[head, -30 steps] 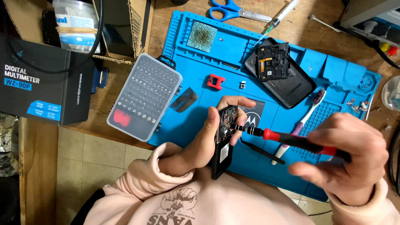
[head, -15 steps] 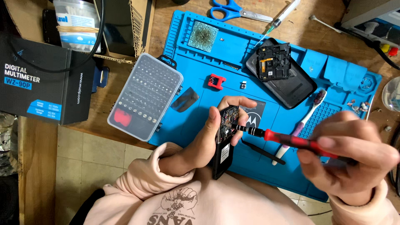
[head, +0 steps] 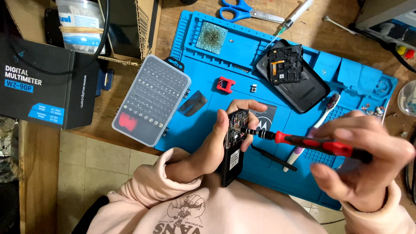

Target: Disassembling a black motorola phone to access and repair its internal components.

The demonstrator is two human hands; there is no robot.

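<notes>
**Screwdriver tip on an opened phone**

Your left hand (head: 212, 147) has its grip closed around an opened phone (head: 234, 145), held upright on its edge above the near edge of the blue mat (head: 242, 47) on the bench. Your right hand (head: 364, 162) grips a red-handled screwdriver (head: 303, 141), lying level, its tip touching the phone's exposed circuit board. A clear bit case (head: 151, 99) lies to the left, a dark back cover (head: 299, 82) beyond.

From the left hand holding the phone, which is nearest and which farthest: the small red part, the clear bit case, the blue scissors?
1. Red part: on the mat just above the left hand.
2. Bit case: off to the hand's left side.
3. Scissors: top edge of the table.
</notes>
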